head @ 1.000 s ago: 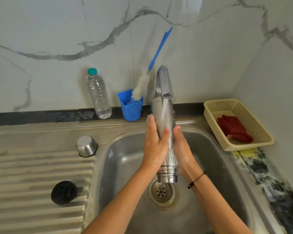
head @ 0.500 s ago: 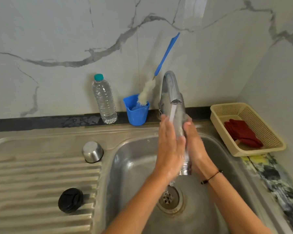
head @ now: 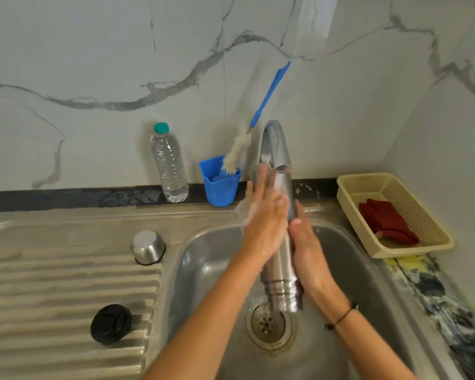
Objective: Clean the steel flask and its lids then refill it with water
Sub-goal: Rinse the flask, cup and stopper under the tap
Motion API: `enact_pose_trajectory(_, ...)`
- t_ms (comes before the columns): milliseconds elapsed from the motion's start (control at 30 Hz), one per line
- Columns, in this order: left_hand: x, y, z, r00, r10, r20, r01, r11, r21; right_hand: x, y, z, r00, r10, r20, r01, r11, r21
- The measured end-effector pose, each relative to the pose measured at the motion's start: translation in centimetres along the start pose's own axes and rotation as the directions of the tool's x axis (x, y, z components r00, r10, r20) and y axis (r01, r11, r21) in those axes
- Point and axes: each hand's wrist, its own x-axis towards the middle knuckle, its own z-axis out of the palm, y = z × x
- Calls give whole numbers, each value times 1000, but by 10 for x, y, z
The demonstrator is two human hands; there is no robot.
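Flask [head: 281, 272] upright, neck down over drain, pressed between flat left hand [head: 263, 218] and right hand [head: 307, 250] fingers.

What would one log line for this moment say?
step: rinsing steel flask under tap | left hand: flat on flask | right hand: flat on flask | lids: on drainboard

Steel flask [head: 281, 272] upright-ish, mouth end down over the sink drain, ribbed neck showing below the hands, body wet under running tap water, sandwiched between left hand [head: 263, 215] and right hand [head: 307, 250], both palms flat against it. Steel cap lid [head: 148, 246] upside-down, well left of the left hand. Black round lid [head: 110, 324] further left and nearer the person, lying flat.
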Motion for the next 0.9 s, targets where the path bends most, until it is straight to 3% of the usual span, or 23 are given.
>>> enact_pose_trajectory(33,12,-2,-4,1000,-25,7,24,998,50,-9,5,7,1000,13,-14,-13,1000,-2)
enact_pose_trajectory(133,27,-6,-7,974,-218,68,221,974,-50,-22,15,18,994,64,-85,-65,998,-15)
enact_pose_trajectory(267,25,-7,-2,926,-378,-13,365,903,-225,-20,12,11,995,73,-73,-72,997,14)
enact_pose_trajectory(400,37,-13,1,916,-401,-4,399,914,-78,-13,6,7,991,122,46,-123,992,10)
enact_pose_trajectory(500,30,-11,5,934,-355,-27,353,933,-72,-9,4,12,995,90,-42,-89,995,40)
enact_pose_trajectory(567,15,-7,4,969,-247,5,241,943,-227,-1,1,13,994,79,-79,-68,989,130)
enact_pose_trajectory(667,-22,-12,7,983,-156,101,186,828,-529,14,-4,7,995,55,-86,-44,992,118)
enact_pose_trajectory(700,-36,-14,11,988,-108,114,153,823,-546,17,-7,4,995,41,-91,-32,995,98)
enact_pose_trajectory(767,-63,-14,15,995,10,99,24,941,-338,22,-9,-1,995,60,-81,-47,987,154)
enact_pose_trajectory(833,-80,-16,17,993,62,104,-46,988,-144,21,-9,-2,991,118,-65,-98,963,250)
enact_pose_trajectory(900,-79,-19,15,989,17,147,7,986,-165,18,-7,-1,987,147,-70,-121,951,286)
